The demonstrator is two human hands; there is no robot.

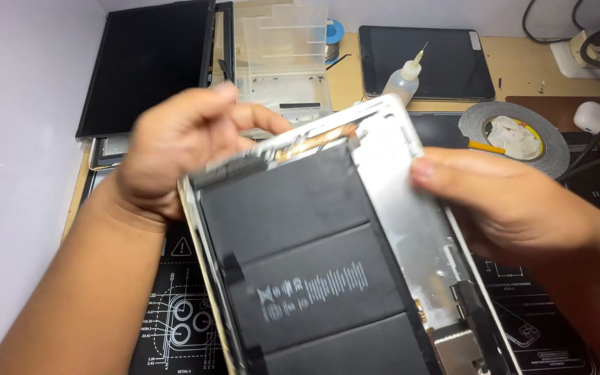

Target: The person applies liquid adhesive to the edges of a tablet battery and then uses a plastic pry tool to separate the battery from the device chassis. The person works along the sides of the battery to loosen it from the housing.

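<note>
Tablet housing point(355, 257), opened with its screen removed, is held tilted above the black repair mat point(175, 305) on the worktop point(522, 62), between both hands. It looks like a thin, stiff metal shell, fairly light but easy to bend or dent at the rim, and the black battery cells point(314, 278) filling most of it should not be pressed or pierced. Safest hold is along the bare outer edges, which is where it is taken: the left hand point(175, 153) is closed around the top left corner, and the right hand point(508, 201) grips the right edge, thumb on the silver inner wall. Three dark cells sit side by side; small boards and connectors show near the lower right.
</note>
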